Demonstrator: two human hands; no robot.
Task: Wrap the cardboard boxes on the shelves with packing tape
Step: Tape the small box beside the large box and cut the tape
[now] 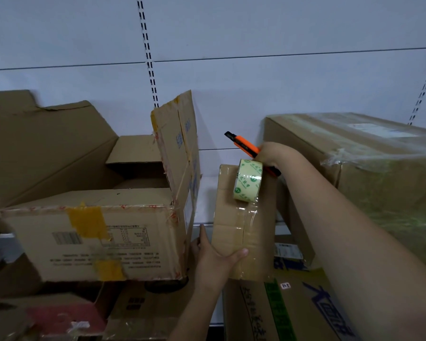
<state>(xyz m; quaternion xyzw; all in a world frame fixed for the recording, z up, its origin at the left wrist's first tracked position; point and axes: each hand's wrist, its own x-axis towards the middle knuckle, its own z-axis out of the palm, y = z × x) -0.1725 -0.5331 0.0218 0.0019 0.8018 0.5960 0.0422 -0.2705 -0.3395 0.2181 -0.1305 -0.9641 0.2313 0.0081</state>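
Note:
A small brown cardboard box [231, 212] stands upright between two bigger boxes. My left hand [214, 257] grips its lower left edge, thumb across the front. A roll of clear packing tape [247, 180] with green print sits against the box's upper front, and a shiny strip of tape runs down from it over the box's centre seam. My right hand [272, 155] is at the box's top right, holding an orange utility knife [246, 146] that points up and left. The fingers of my right hand are mostly hidden behind the roll.
A large open cardboard box [94, 239] with yellow tape patches stands to the left, its flaps raised. A big film-wrapped box [369, 168] sits to the right. More printed boxes [293, 313] lie on the shelf below. A white slotted back panel [231, 82] rises behind.

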